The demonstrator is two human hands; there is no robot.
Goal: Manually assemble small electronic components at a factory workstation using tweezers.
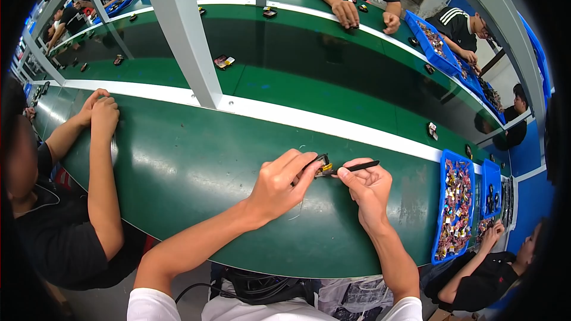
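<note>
Above the green bench top, my left hand (282, 179) pinches a small black plastic housing (324, 159) between thumb and fingers. Yellow and reddish parts (326, 168) show at the open side of the housing. My right hand (367, 190) is closed on slim black tweezers (360, 166). Their back end sticks out to the right past my fingers, and their thin tip points left to the parts in the housing. Both hands are close together, the tip between them. My left fingers hide much of the housing.
A blue tray (438, 249) heaped with small wired parts stands at the right, with a smaller blue tray (491, 169) behind it. A white rail (333, 126) and grey post (184, 41) separate the bench from a green conveyor (279, 86) carrying black units. Co-workers sit left, right and across.
</note>
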